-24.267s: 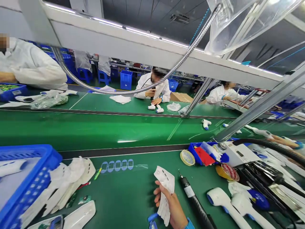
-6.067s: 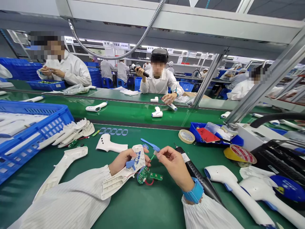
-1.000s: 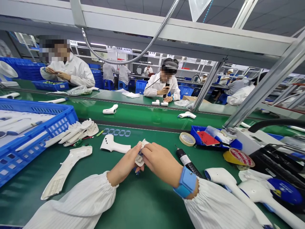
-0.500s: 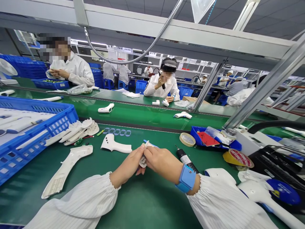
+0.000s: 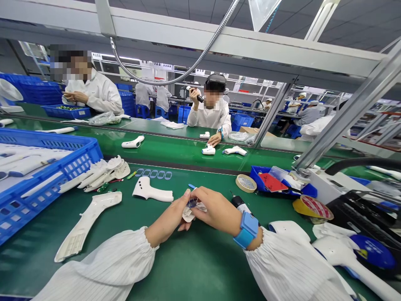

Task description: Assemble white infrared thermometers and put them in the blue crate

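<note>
Over green surface point(image 5: 175, 263): left hand point(image 5: 169, 220), right hand point(image 5: 217, 211), both grasping. Pistol-shaped housing half point(image 5: 152, 192) just beside left hand; stray knuckle could shove it. Between hands: white plastic shell point(image 5: 187, 215), mostly hidden; might slip if grip twists. Dark-blue part point(image 5: 191, 203) at fingertips: thumb pressure could pop it loose.

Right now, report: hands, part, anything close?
Left hand grips white plastic part; right hand curled over it. Part mostly hidden by hands. Black tool lies beside right hand, partly covered.

Forward, the right hand point(image 5: 216, 207) has room between the holed white shell point(image 5: 150, 190) and black screwdriver point(image 5: 239, 204), obstacles either side.
</note>
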`<state>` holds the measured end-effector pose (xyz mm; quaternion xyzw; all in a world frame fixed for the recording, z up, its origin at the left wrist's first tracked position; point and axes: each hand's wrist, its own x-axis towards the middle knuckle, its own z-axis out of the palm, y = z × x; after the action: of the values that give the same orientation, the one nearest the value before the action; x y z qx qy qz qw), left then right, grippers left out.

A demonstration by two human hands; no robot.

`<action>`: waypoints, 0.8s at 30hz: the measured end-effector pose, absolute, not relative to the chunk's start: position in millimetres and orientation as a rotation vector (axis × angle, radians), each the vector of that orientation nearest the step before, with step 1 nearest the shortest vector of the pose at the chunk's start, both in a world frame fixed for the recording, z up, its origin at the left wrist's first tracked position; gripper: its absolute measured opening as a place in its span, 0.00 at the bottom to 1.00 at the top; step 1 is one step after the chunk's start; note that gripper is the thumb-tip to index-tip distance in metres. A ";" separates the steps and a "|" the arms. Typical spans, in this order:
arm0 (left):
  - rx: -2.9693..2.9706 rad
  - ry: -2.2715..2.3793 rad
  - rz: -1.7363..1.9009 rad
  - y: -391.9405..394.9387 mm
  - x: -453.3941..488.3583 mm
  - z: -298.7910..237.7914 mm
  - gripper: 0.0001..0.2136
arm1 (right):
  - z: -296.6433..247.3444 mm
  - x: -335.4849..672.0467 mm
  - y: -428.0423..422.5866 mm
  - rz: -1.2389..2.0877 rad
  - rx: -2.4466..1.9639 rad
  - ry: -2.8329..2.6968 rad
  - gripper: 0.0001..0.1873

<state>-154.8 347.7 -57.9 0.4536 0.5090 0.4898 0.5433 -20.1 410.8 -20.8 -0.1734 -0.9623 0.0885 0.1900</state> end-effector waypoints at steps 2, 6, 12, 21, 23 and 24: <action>1.069 1.217 1.167 347.6 -155.2 -58.4 0.25 | -23.1 -20.7 410.6 0.263 -0.480 -2.687 0.09; 1.065 1.224 1.163 347.5 -156.8 -59.5 0.25 | -28.2 -22.3 412.1 0.300 -0.478 -2.628 0.11; 1.051 1.196 1.190 348.4 -158.5 -58.9 0.24 | -33.2 -24.6 410.2 0.278 -0.563 -2.527 0.09; 1.042 1.156 1.222 347.9 -157.9 -57.8 0.23 | -37.4 -26.1 407.0 0.466 -0.704 -2.325 0.10; 1.042 1.156 1.217 348.1 -157.9 -58.0 0.23 | -38.2 -26.6 409.1 0.517 -0.706 -2.302 0.10; 1.039 1.152 1.217 348.4 -157.9 -57.8 0.23 | -38.4 -26.6 410.0 0.547 -0.707 -2.290 0.11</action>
<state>-157.9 348.4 -57.8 0.4394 0.4871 0.5145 0.5523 -26.6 410.0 -38.4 -0.2709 -0.8777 0.2098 0.3351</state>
